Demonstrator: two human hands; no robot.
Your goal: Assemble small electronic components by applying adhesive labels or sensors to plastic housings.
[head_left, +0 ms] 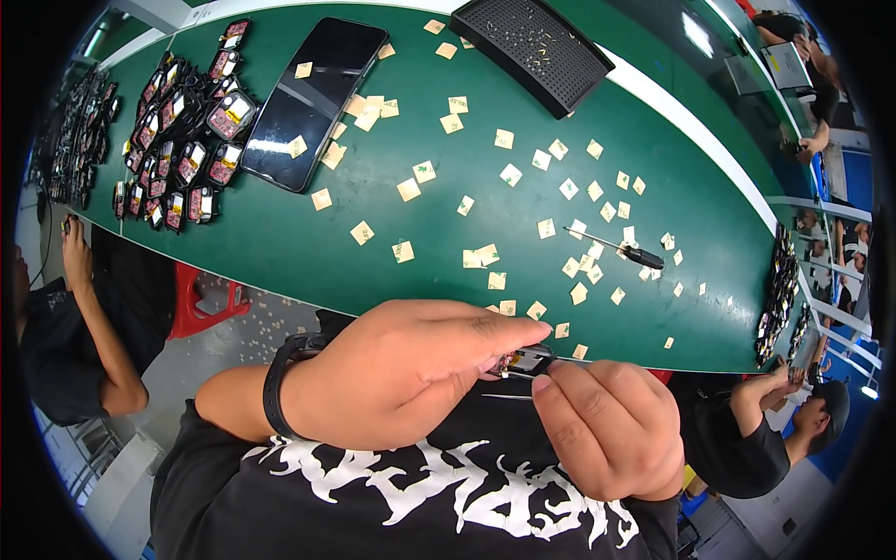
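**Currently mid-batch: one unit in hand, most stock lying on the mat**

Nearest to me, both hands are closed on one small dark electronic module with a metal edge point(523, 360), held over the lap just short of the table edge. My left hand point(401, 373) is curled, thumb and forefinger pinched on the module's left end. My right hand point(607, 425) is likewise clenched, fingertips point(546, 381) pressed at its right end; a thin silvery sliver below may be tweezers, though I cannot tell.

Further out on the green table mat point(280, 243) lie many small tan peeled backing squares point(408, 189), which I judge to mark units already handled. A black-handled slim screwdriver point(625, 250) rests untouched among them.

Farthest, a cluster of red-and-black modules point(182, 140) sits beside a glossy black rectangular panel point(313, 98) and a black perforated tray point(532, 47). I judge plenty remains.
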